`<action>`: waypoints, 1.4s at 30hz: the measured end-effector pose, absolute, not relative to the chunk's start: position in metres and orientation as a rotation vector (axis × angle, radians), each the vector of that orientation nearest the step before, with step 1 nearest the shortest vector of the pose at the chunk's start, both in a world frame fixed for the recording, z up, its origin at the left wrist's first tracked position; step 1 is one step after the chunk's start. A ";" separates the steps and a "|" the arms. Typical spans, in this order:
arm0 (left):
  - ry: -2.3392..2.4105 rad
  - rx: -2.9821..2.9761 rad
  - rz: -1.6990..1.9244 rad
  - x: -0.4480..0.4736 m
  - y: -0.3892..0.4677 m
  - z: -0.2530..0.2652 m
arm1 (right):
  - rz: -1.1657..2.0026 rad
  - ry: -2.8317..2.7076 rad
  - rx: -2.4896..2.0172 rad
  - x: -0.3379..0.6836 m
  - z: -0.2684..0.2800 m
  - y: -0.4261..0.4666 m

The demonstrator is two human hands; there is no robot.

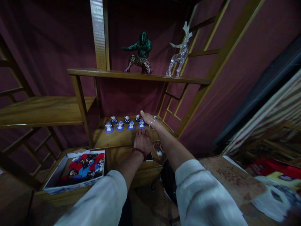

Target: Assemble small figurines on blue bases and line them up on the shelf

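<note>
On the lower wooden shelf (122, 139) stand two rows of small figurines. In front are several white ones with purple caps on purple bases, among them a purple-capped figurine (141, 124). Behind them are darker-based ones, such as a black-and-white figurine (127, 119). My left hand (143, 141) lies palm down at the shelf's front, fingers stretched out, just before the rightmost purple-capped figurine. Reaching past it, my right hand (148, 118) is beside the back row's right end, thumb pointing up. Its other fingers are hidden. A small colourful thing (154, 117) shows partly behind that wrist.
An open box (74, 185) of red, blue and black figurines sits at lower left. Above, the upper shelf (162, 77) carries a dark green figure (139, 53) and a clear deer statue (180, 55). A dark flat object (149, 156) lies partly under my left wrist.
</note>
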State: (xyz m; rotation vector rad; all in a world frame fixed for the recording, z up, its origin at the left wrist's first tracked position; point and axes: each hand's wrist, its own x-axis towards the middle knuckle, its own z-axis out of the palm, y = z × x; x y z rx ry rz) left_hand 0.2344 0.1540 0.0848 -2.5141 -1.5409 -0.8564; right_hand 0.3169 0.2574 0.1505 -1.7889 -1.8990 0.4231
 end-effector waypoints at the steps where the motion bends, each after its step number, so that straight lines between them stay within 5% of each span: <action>1: -1.544 -2.514 -0.855 0.234 0.154 0.085 | 0.386 -1.898 -1.801 0.318 0.153 0.256; 13: -1.538 -2.498 -0.855 0.235 0.152 0.086 | -0.125 -1.867 -1.970 0.356 0.166 0.227; 42: -1.503 -2.520 -0.954 0.232 0.151 0.085 | -0.043 -2.198 -2.105 0.373 0.157 0.194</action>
